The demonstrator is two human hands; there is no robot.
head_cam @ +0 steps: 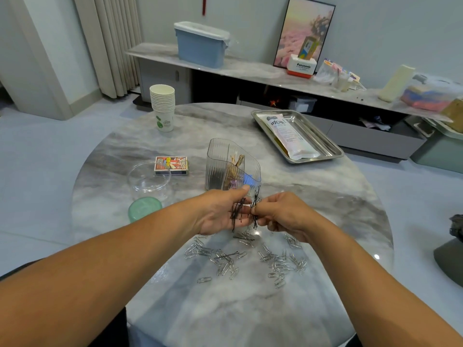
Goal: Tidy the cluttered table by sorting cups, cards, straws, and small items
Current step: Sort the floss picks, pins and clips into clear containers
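Over the middle of the round marble table (325,201), my left hand (220,214) lies palm up with a bunch of black hairpins (237,211) across its fingers. My right hand (280,214) pinches a second bunch of black hairpins (255,209) right beside it. Just behind both hands stands a clear ribbed organizer (225,164) with divided compartments holding gold clips and small items. Several silver paper clips (275,261) and a few black pins lie scattered on the table below my hands.
A stack of paper cups (162,106) stands at the far left. A card box (171,165), a clear round container (149,180) and its green lid (144,209) sit left. A steel tray (323,144) holding a straw packet (290,136) lies at the back right.
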